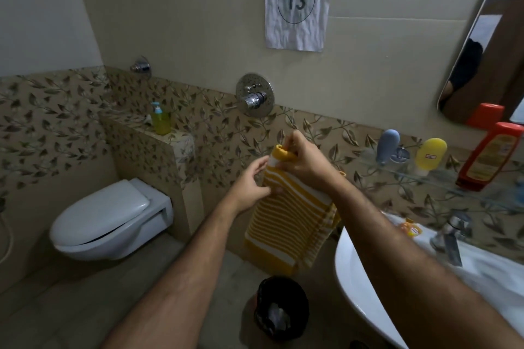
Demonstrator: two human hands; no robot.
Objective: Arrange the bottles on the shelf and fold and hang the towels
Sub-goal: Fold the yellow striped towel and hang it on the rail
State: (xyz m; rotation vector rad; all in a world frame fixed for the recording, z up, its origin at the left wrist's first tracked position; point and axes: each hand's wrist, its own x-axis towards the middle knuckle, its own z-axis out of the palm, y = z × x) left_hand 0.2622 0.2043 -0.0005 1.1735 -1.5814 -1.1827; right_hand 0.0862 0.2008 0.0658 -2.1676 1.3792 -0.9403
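towel (295, 218): yellow with white stripes, folded into several layers, hanging lengthwise in front of the leaf-patterned wall tiles, its top end bunched and raised, lower end loose beside the basin. blue-grey bottle (387, 147): standing cap down on the glass shelf (442, 178). yellow bottle (430, 153): cap down, to its right, small label facing out. red bottle (488, 156): largest, leaning at the shelf's right end, cap uppermost.

leaf-tiled wall (56, 127), toilet (110, 221), sink (357, 286)
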